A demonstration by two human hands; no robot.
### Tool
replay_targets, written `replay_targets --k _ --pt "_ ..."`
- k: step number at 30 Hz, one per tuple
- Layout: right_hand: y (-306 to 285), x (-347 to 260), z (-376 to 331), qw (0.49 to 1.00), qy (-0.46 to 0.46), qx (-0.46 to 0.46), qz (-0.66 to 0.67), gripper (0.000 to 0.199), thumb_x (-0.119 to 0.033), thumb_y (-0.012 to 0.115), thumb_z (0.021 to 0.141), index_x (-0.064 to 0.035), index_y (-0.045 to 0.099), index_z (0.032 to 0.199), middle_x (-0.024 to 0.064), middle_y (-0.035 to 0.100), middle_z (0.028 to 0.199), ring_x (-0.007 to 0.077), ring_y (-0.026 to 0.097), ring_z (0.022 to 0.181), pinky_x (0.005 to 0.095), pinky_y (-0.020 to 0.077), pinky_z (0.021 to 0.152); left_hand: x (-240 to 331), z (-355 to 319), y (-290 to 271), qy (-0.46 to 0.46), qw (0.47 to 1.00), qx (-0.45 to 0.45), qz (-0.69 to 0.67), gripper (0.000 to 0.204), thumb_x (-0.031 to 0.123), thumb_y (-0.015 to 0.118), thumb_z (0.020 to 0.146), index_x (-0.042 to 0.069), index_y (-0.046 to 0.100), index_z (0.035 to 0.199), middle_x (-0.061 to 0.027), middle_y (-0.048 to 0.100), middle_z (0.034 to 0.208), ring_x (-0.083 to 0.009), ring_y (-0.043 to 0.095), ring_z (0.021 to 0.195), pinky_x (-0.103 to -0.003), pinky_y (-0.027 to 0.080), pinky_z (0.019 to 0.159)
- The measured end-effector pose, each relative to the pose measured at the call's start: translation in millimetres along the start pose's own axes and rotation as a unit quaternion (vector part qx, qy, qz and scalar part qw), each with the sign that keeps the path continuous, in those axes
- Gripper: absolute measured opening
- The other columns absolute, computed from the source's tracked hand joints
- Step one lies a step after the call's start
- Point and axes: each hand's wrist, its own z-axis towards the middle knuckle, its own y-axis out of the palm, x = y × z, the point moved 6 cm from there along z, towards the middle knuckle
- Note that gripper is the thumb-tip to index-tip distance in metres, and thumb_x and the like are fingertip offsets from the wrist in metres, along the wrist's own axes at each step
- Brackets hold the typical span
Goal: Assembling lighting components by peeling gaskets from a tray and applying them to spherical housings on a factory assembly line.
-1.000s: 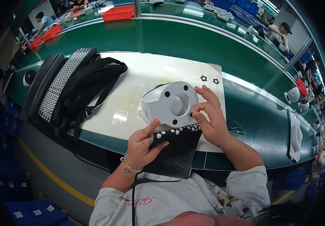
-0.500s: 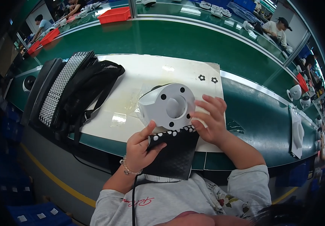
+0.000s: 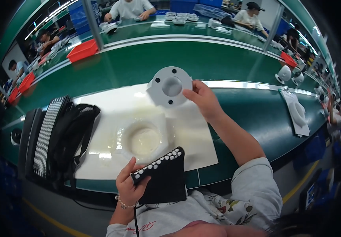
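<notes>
lifting off the clear tray (image 3: 143,139), the grey round housing (image 3: 169,87) was pinched by the right hand (image 3: 203,99), carried far; the black pad (image 3: 163,178) stayed gripped by the left hand (image 3: 130,186)

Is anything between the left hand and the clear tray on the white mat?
Nothing visible. The left hand holds a black pad at the mat's near edge; the clear tray lies just beyond, uncovered.

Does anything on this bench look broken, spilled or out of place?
Nothing stands out. The right hand holds a grey round part up above the white mat, and the part looks whole. The left hand grips a black pad with white dots at the bench edge. A clear plastic tray lies flat on the mat.
</notes>
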Motion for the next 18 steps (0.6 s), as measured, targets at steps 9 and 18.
replay_targets --k 9,18 --pt "-144 63 88 0.623 -0.125 0.250 -0.731 0.015 -0.012 0.048 0.078 -0.0091 0.060 0.087 0.0073 0.057 0.085 0.0241 0.055 0.087 0.0393 0.0434 0.070 2 1 3 -0.007 1.000 0.014 0.013 0.024 0.001 0.069 0.062 -0.001 0.063 0.085 -0.0194 0.053 0.116 -0.0209 0.060 0.085 -0.028 0.046 0.072" --pt "-152 88 73 0.668 -0.064 0.299 -0.678 0.019 -0.023 0.053 0.078 -0.0076 0.061 0.086 0.0072 0.059 0.091 0.0239 0.055 0.090 0.0411 0.0429 0.075 9 12 -2 -0.054 0.998 0.001 -0.012 0.028 -0.002 0.070 0.058 -0.004 0.060 0.084 -0.0168 0.056 0.113 -0.0236 0.060 0.086 -0.030 0.047 0.076"
